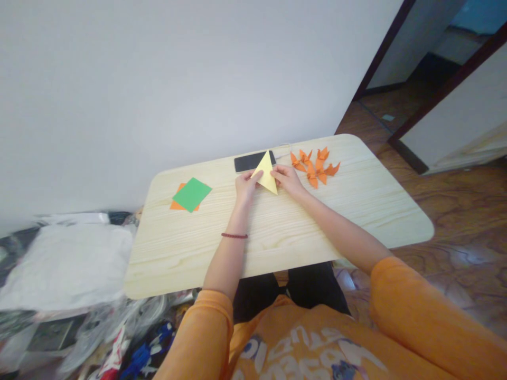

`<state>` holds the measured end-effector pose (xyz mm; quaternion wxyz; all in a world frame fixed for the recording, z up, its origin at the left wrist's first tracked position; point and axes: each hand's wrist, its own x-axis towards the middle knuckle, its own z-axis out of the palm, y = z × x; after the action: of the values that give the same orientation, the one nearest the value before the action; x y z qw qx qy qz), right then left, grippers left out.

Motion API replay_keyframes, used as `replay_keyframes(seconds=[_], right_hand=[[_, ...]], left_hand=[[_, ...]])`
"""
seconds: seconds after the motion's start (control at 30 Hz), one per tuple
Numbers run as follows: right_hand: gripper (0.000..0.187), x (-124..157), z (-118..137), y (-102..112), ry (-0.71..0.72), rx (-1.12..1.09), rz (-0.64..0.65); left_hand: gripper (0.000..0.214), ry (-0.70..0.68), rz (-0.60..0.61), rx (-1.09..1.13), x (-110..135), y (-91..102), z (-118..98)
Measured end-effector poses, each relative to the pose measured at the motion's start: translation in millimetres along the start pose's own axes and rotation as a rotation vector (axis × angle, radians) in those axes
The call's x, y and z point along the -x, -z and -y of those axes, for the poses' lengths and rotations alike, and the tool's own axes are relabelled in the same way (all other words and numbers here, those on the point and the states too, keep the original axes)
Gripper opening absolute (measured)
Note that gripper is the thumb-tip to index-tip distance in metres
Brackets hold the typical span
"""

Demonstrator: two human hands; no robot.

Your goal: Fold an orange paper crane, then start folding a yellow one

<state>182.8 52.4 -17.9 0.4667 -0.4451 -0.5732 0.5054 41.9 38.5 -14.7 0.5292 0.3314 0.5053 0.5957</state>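
A yellow sheet of paper (267,173), folded into a triangle, stands tilted on the light wooden table (277,232). My left hand (245,186) pinches its left edge with the fingers closed on it. On the right edge my right hand (289,179) grips the same paper. Just behind the paper lies a black phone (247,161), flat on the table.
Several folded orange paper figures (315,164) lie to the right of my hands. A green sheet (192,193) rests on an orange sheet (177,205) at the left. White plastic bags and clutter (67,264) sit left of the table. A doorway (420,68) opens at the far right.
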Motion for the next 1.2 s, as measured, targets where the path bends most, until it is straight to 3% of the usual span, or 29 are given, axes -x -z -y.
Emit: replay_keyframes(seconds=[0.13,0.2,0.3,0.47,0.77,1.07,1.2], right_hand=[[0.017,3.7,-1.2,-3.9,0.123,0.271,-0.054],[0.029,5.2,1.3,-6.2,0.172,0.467,-0.055],[0.045,5.0,6.5,-10.1,0.199,0.753,-0.062],[0.051,-1.9,12.8,-16.4,0.181,1.005,-0.058],[0.044,-8.3,11.7,-21.1,0.176,1.097,-0.031],[0.051,-11.0,12.2,-22.1,0.177,1.069,-0.032],[0.056,-9.5,8.7,-17.0,0.237,0.901,-0.077]], left_hand=[[0.024,-0.222,-0.323,0.036,-13.1,15.1,-2.0],[0.026,-0.295,-0.469,0.058,-18.9,21.9,-2.7],[0.026,-0.297,-0.562,0.086,-23.8,27.9,-2.2],[0.021,-0.270,-0.566,0.125,-25.2,27.7,1.3],[0.014,-0.223,-0.561,0.133,-23.9,24.1,0.1],[0.007,-0.179,-0.541,0.162,-17.7,18.7,-7.2],[0.014,-0.134,-0.437,0.125,-16.2,21.3,-7.9]])
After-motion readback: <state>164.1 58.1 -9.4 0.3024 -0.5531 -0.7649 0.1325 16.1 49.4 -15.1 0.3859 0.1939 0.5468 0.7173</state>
